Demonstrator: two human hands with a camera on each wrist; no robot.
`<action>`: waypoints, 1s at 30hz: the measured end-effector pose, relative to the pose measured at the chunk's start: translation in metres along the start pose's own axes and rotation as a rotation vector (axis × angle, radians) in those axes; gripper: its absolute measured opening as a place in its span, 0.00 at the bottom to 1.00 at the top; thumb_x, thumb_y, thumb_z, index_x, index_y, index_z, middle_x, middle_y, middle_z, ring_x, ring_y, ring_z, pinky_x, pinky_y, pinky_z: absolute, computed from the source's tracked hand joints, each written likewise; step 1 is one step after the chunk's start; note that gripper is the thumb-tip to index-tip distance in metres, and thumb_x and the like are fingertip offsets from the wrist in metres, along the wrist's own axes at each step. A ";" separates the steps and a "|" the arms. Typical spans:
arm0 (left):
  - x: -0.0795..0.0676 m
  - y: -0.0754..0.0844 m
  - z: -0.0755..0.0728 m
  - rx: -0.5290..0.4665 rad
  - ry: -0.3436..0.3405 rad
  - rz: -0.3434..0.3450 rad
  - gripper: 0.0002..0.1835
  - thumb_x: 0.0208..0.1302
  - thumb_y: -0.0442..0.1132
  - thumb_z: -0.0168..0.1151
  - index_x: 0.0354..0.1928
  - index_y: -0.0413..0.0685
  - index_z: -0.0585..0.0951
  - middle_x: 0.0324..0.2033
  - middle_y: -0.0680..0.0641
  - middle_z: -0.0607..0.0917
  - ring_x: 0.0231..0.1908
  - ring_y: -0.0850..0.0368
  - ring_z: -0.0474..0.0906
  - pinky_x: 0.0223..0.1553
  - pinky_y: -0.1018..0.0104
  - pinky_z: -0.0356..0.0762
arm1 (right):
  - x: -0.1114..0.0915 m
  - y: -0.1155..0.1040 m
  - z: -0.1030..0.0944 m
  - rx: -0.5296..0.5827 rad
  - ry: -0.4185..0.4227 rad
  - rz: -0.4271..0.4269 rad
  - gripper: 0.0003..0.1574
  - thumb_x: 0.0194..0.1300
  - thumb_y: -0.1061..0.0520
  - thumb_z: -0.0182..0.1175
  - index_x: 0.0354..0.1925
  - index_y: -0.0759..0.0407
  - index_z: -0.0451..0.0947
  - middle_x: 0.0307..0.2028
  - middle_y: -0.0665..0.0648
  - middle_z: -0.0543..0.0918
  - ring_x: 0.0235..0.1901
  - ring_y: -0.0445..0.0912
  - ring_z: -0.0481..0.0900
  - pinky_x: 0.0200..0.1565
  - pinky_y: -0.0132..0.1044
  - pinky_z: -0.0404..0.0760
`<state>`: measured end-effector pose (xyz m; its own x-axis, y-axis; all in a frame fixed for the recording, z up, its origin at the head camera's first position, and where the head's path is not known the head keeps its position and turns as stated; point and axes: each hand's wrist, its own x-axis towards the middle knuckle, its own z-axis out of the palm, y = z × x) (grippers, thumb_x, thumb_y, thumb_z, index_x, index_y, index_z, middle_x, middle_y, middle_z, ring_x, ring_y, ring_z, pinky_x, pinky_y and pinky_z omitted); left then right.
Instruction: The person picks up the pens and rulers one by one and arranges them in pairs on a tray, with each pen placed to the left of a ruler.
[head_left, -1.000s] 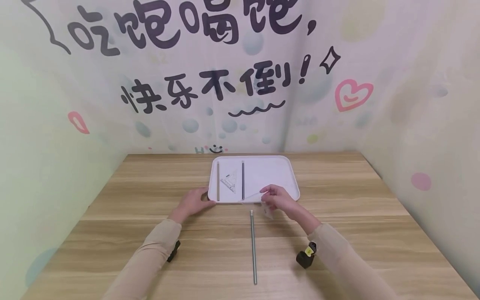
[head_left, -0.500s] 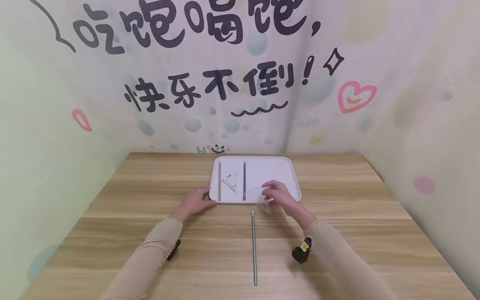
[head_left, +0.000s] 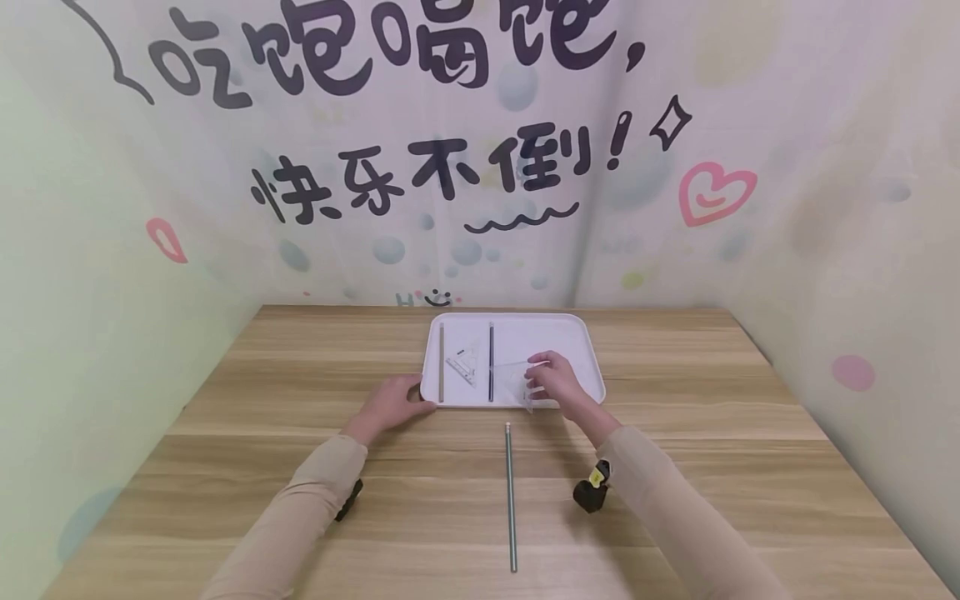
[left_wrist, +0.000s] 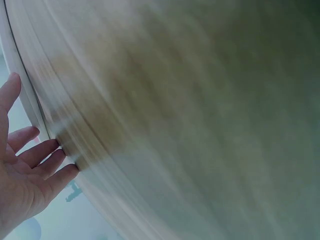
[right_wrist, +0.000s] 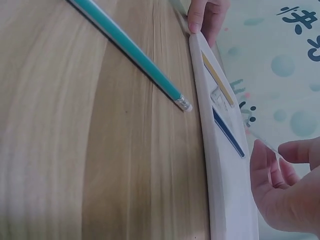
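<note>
In the head view my right hand [head_left: 557, 382] pinches a clear set square [head_left: 512, 379] over the right front part of the white tray [head_left: 551, 333]. The set square barely shows in the right wrist view, where my thumb and fingers come together. My left hand [head_left: 386, 407] rests at the tray's left front corner, thumb on the front rim and fingers along the left side, fairly straight in the left wrist view. Inside the tray lie a brown pencil [head_left: 442, 362], a small clear set square [head_left: 463, 365] and a dark pencil [head_left: 491, 362].
A green pencil [head_left: 512, 500] lies lengthwise on the wooden table [head_left: 420, 517], in front of the tray, its eraser end toward the tray. A printed curtain [head_left: 360, 267] hangs behind the table. Black wrist cameras [head_left: 591, 492] sit under the sleeves.
My right hand has moved forward and slightly up with the set square, from the tray's front rim to over its inside. My left hand keeps its place at the corner.
</note>
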<state>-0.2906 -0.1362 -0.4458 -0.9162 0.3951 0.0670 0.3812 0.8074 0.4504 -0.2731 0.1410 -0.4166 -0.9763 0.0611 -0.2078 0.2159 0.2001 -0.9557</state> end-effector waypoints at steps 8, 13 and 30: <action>0.000 0.002 0.000 -0.006 0.003 0.000 0.28 0.52 0.49 0.66 0.54 0.43 0.75 0.51 0.42 0.78 0.53 0.46 0.72 0.56 0.53 0.68 | 0.004 -0.005 0.003 0.012 0.021 0.029 0.19 0.62 0.65 0.50 0.52 0.68 0.65 0.39 0.63 0.75 0.32 0.47 0.76 0.34 0.37 0.82; 0.000 0.002 0.001 -0.007 0.001 -0.004 0.29 0.53 0.50 0.65 0.55 0.44 0.75 0.52 0.42 0.78 0.54 0.46 0.72 0.57 0.54 0.67 | 0.008 -0.004 0.006 0.029 0.039 0.049 0.21 0.62 0.66 0.50 0.53 0.70 0.64 0.38 0.63 0.76 0.31 0.47 0.77 0.34 0.38 0.83; 0.001 0.001 0.000 -0.016 0.001 -0.006 0.28 0.53 0.49 0.65 0.55 0.43 0.75 0.52 0.42 0.78 0.54 0.46 0.71 0.57 0.53 0.67 | 0.023 -0.001 0.013 0.086 0.134 0.043 0.17 0.58 0.68 0.52 0.48 0.69 0.66 0.39 0.67 0.78 0.26 0.45 0.80 0.34 0.37 0.83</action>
<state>-0.2914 -0.1347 -0.4455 -0.9185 0.3902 0.0648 0.3737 0.8024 0.4653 -0.2956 0.1299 -0.4233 -0.9540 0.1986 -0.2244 0.2494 0.1109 -0.9620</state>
